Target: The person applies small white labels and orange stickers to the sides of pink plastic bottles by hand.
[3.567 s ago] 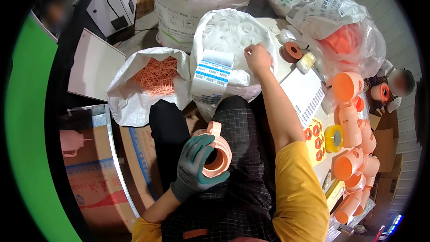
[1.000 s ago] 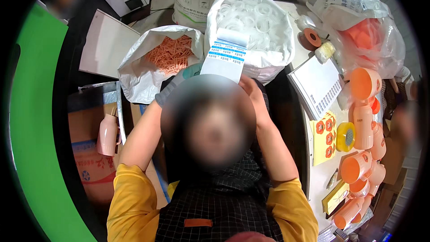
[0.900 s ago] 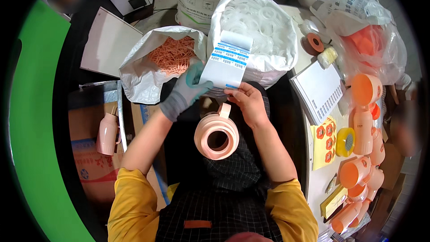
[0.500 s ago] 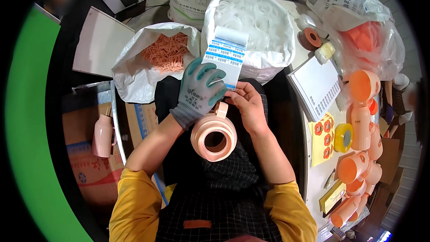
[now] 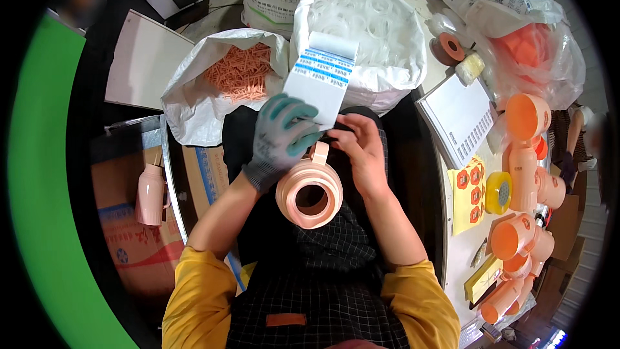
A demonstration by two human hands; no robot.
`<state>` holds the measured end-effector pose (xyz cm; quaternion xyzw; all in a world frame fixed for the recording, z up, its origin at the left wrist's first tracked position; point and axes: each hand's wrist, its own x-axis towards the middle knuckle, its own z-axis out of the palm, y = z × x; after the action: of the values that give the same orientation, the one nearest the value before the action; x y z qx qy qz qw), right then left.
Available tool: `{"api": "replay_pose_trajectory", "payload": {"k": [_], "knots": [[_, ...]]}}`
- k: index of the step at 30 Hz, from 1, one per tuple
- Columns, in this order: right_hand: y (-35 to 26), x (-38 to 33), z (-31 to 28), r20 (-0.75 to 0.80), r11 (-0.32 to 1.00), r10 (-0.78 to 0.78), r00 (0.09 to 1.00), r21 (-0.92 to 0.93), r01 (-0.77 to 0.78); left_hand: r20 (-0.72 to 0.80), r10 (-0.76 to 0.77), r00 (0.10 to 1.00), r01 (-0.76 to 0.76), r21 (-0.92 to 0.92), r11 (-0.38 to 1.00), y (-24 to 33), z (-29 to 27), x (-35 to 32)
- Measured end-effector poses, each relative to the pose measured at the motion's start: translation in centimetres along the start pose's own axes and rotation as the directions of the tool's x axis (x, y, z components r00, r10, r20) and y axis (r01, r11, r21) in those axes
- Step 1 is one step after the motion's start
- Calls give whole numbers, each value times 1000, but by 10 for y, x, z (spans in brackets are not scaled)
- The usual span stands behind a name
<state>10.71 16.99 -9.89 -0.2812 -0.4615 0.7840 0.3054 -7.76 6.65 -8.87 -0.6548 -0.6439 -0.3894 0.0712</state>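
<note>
My left hand (image 5: 284, 134), in a grey-and-teal work glove, grips a sheet of blue-and-white stickers (image 5: 315, 94). Blue labels cover the sheet's upper rows, its lower part is plain white, and its top end curls over. My bare right hand (image 5: 361, 148) is beside the sheet's lower right corner, thumb and forefinger drawn together; whatever may be between them is too small to make out. Just below both hands, a pale pink jug body (image 5: 282, 201) rests in my lap, its round opening facing up and its handle (image 5: 319, 153) pointing away from me.
Beyond my hands stand a white sack of pink sticks (image 5: 239, 74) and another of clear plastic rings (image 5: 361, 22). Orange-pink jug parts (image 5: 524, 174), a tape roll (image 5: 498, 192), yellow sticker sheets (image 5: 466, 197) and a white pad (image 5: 455, 123) crowd the right-hand table. A pink jug (image 5: 150, 195) is at left.
The sticker sheet has tilted and shifted slightly left and up, showing more plain white at its lower end. My right fingers have moved a little; the jug body has hardly moved.
</note>
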Motion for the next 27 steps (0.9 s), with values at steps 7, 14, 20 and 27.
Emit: {"api": "replay_pose_trajectory", "payload": {"k": [7,14,20,27], "knots": [[-29,-134,-82,162,763,646,746,-93,-640,-28,-636,771,490,-613,620,74,13,-84],[13,-175,-44,180,932,355,917,-139,-334,92,-560,823,354,-855,379,135,-29,-64],[2,-166,-20,275,602,45,960,-774,193,182,-840,512,514,-848,130,72,-86,-98],[6,-164,-14,412,371,-131,902,-823,430,313,-854,416,623,-782,17,69,-96,-101]]}}
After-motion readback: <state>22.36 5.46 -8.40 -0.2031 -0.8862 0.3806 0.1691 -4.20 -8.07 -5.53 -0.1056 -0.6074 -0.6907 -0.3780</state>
